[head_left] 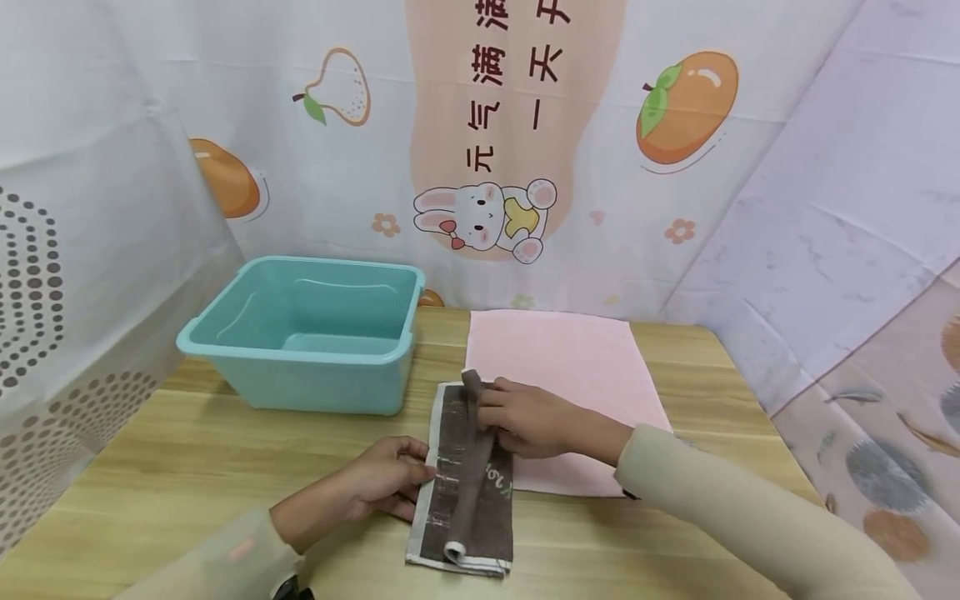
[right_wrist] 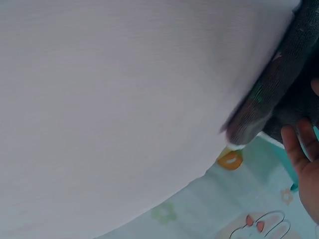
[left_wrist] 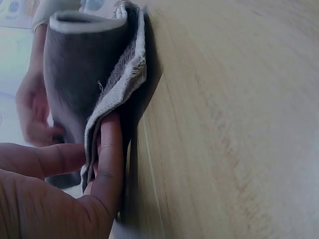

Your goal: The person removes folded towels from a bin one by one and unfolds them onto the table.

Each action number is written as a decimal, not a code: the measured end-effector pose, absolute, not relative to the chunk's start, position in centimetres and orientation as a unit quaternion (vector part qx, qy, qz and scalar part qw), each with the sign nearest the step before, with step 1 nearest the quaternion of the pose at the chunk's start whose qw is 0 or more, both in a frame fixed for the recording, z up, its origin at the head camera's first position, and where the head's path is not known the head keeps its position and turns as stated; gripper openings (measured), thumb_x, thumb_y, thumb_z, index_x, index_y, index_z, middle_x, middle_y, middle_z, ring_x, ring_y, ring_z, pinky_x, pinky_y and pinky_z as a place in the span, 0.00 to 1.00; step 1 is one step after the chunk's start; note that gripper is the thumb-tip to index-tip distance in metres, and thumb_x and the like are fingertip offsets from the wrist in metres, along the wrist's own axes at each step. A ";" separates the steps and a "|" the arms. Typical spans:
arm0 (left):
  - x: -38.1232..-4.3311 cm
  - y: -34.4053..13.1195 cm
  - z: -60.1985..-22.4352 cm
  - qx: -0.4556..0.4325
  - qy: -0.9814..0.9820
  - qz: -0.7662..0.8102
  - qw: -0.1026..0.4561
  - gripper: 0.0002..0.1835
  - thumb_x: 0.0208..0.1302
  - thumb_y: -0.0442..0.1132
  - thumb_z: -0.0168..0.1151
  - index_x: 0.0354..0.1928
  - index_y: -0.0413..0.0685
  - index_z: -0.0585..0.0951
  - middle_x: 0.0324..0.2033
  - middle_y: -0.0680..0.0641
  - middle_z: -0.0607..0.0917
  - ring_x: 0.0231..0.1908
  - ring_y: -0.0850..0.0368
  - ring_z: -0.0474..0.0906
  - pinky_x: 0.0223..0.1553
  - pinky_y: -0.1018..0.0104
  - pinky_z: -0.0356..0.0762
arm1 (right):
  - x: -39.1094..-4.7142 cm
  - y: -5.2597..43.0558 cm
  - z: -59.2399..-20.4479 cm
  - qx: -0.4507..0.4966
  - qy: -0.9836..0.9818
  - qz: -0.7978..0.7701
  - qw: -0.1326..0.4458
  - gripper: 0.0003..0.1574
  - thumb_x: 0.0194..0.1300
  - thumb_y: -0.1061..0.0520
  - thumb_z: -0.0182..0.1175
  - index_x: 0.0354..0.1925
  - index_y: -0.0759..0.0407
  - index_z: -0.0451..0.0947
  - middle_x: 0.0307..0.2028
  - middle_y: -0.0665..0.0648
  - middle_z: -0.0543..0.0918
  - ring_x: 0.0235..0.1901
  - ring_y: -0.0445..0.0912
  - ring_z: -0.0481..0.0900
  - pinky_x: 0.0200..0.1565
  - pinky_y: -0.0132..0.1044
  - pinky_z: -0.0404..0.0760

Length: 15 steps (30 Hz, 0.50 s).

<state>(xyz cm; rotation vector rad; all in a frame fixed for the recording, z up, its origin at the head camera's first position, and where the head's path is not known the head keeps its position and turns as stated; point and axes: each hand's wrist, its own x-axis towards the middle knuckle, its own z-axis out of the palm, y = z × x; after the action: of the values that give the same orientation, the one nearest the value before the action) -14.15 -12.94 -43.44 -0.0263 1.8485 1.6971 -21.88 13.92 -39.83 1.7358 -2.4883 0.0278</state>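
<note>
A brown towel [head_left: 498, 508] with white edges lies folded on the table, with a loose fold standing up along its middle. My left hand [head_left: 386, 477] pinches the towel's left edge; in the left wrist view, the thumb is on one side and a finger is tucked under the layers. Near the far end, my right hand [head_left: 528, 417] grips the raised fold. Its fingertips are partly hidden behind the cloth. In the right wrist view the dark fold [right_wrist: 271, 94] shows at the upper right, and part of a hand is at the right edge.
A pink cloth [head_left: 558, 346] lies flat on the wooden table [head_left: 247, 458], partly under the brown towel's right side. To the back left stands a teal plastic basin [head_left: 300, 357]. Printed curtains [head_left: 585, 208] enclose the back and sides.
</note>
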 end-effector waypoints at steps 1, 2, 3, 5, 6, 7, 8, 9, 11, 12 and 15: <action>-14.2 -12.9 -43.4 -0.010 0.701 0.642 0.311 0.19 0.70 0.31 0.60 0.59 0.32 0.68 0.32 0.39 0.84 0.29 0.51 0.83 0.31 0.56 0.87 | -21.7 14.8 -39.7 0.571 -0.818 0.012 0.062 0.11 0.64 0.61 0.64 0.45 0.51 0.78 0.46 0.48 0.80 0.44 0.46 0.72 0.46 0.37 0.76; -14.2 -13.0 -43.3 -0.009 0.702 0.640 0.311 0.20 0.70 0.31 0.60 0.59 0.32 0.68 0.33 0.39 0.84 0.29 0.51 0.83 0.31 0.56 0.87 | -21.4 15.8 -39.7 0.570 -0.819 0.014 0.069 0.12 0.64 0.62 0.64 0.45 0.51 0.78 0.47 0.48 0.80 0.44 0.45 0.72 0.46 0.37 0.77; -14.2 -13.0 -43.3 -0.010 0.704 0.638 0.312 0.20 0.70 0.31 0.60 0.59 0.32 0.68 0.33 0.39 0.84 0.30 0.51 0.83 0.31 0.56 0.87 | -21.2 16.7 -39.7 0.569 -0.819 0.017 0.077 0.12 0.63 0.62 0.65 0.45 0.52 0.78 0.47 0.49 0.80 0.44 0.45 0.73 0.46 0.37 0.78; -14.2 -13.1 -43.3 -0.012 0.710 0.631 0.313 0.21 0.70 0.31 0.60 0.60 0.32 0.68 0.34 0.39 0.83 0.30 0.50 0.83 0.31 0.56 0.87 | -20.8 18.6 -39.9 0.567 -0.819 0.025 0.089 0.13 0.62 0.63 0.65 0.44 0.52 0.78 0.47 0.49 0.80 0.43 0.45 0.74 0.46 0.37 0.79; -14.2 -13.1 -43.3 -0.012 0.712 0.629 0.313 0.21 0.70 0.31 0.60 0.61 0.32 0.68 0.35 0.38 0.84 0.30 0.50 0.83 0.31 0.56 0.87 | -20.5 19.6 -40.0 0.566 -0.819 0.031 0.094 0.13 0.62 0.64 0.66 0.44 0.52 0.78 0.47 0.49 0.81 0.44 0.45 0.75 0.46 0.38 0.79; -14.2 -13.2 -43.3 -0.012 0.713 0.627 0.313 0.22 0.71 0.31 0.60 0.61 0.32 0.68 0.35 0.38 0.84 0.31 0.50 0.83 0.30 0.56 0.86 | -20.3 20.4 -40.1 0.564 -0.819 0.036 0.097 0.14 0.61 0.65 0.66 0.43 0.52 0.79 0.47 0.49 0.81 0.44 0.44 0.75 0.46 0.38 0.79; -14.2 -13.2 -43.3 -0.012 0.715 0.625 0.314 0.22 0.71 0.31 0.60 0.62 0.31 0.68 0.35 0.38 0.84 0.31 0.50 0.83 0.30 0.56 0.86 | -20.2 21.3 -40.3 0.562 -0.820 0.038 0.101 0.14 0.60 0.66 0.66 0.43 0.52 0.78 0.47 0.49 0.80 0.44 0.44 0.75 0.46 0.38 0.79; -14.2 -13.2 -43.3 -0.012 0.716 0.624 0.315 0.22 0.71 0.31 0.60 0.62 0.31 0.68 0.35 0.38 0.84 0.31 0.50 0.83 0.30 0.57 0.86 | -20.0 22.1 -40.4 0.559 -0.822 0.040 0.103 0.15 0.60 0.66 0.66 0.42 0.51 0.78 0.47 0.49 0.80 0.43 0.44 0.75 0.46 0.38 0.79; -14.2 -13.2 -43.3 -0.010 0.715 0.623 0.316 0.22 0.71 0.31 0.60 0.62 0.31 0.67 0.35 0.39 0.84 0.31 0.50 0.83 0.30 0.57 0.86 | -19.7 23.7 -40.6 0.552 -0.826 0.044 0.106 0.16 0.58 0.67 0.67 0.42 0.51 0.78 0.46 0.48 0.80 0.43 0.43 0.75 0.45 0.38 0.79; -14.2 -13.2 -43.3 -0.009 0.715 0.624 0.316 0.22 0.71 0.32 0.60 0.62 0.31 0.67 0.35 0.39 0.84 0.31 0.50 0.83 0.30 0.57 0.86 | -19.5 24.5 -40.7 0.548 -0.828 0.047 0.106 0.16 0.58 0.68 0.67 0.41 0.51 0.78 0.45 0.48 0.80 0.43 0.43 0.75 0.45 0.38 0.79; -14.4 -13.0 -43.4 -0.008 0.712 0.625 0.320 0.24 0.71 0.32 0.60 0.63 0.31 0.66 0.36 0.39 0.83 0.31 0.50 0.82 0.30 0.57 0.86 | -19.1 26.6 -41.1 0.535 -0.836 0.057 0.105 0.17 0.56 0.69 0.69 0.40 0.52 0.78 0.45 0.48 0.80 0.43 0.43 0.76 0.45 0.38 0.80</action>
<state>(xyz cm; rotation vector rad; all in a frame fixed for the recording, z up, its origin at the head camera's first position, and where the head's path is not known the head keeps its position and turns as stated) -14.40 -13.02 -43.35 -0.0214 1.8722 1.6432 -19.11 26.62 -41.10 1.5772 -2.4659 0.1686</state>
